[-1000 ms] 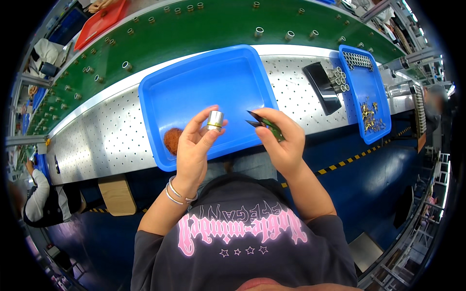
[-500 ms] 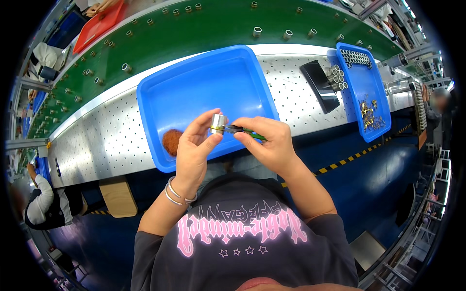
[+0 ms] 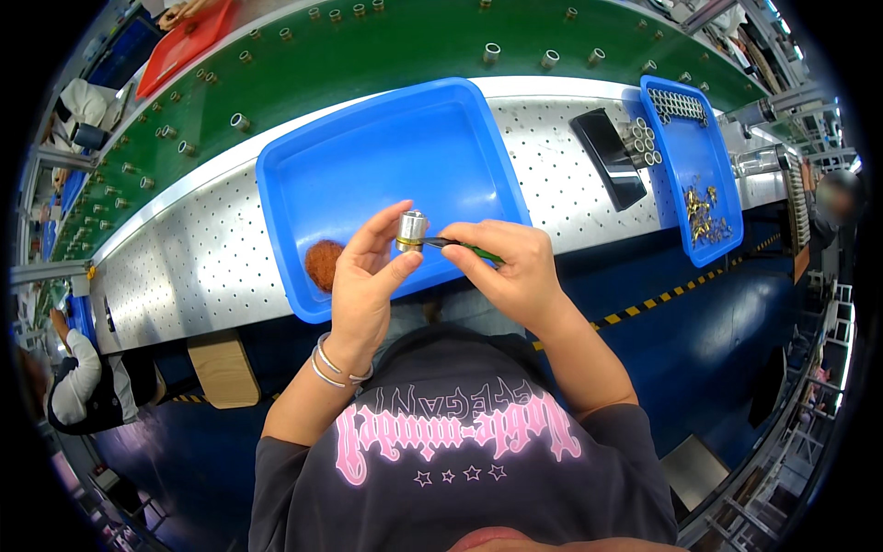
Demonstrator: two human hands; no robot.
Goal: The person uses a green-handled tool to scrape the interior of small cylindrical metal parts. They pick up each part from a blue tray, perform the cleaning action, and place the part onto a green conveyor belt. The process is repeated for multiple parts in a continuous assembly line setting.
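Observation:
My left hand is closed on a short silver metal cylinder with a brass-coloured band near its lower end. Thumb and fingers pinch it from the left, upright over the near part of a large blue tray. From the right, my right hand grips small pliers with dark jaws and green handles. Their tips meet the cylinder at the band; whether they bite on it is too small to tell. A brown fibrous ball lies in the tray, left of my left hand.
Beyond the perforated metal bench runs a green conveyor carrying several metal cylinders. To the right are a black stand, several upright metal tubes and a blue tray with rings and brass bits. Other people work at the left.
The cylinder has tipped slightly in my left hand, showing more of its top end. The pliers have turned in my right hand, with their tips still at the band.

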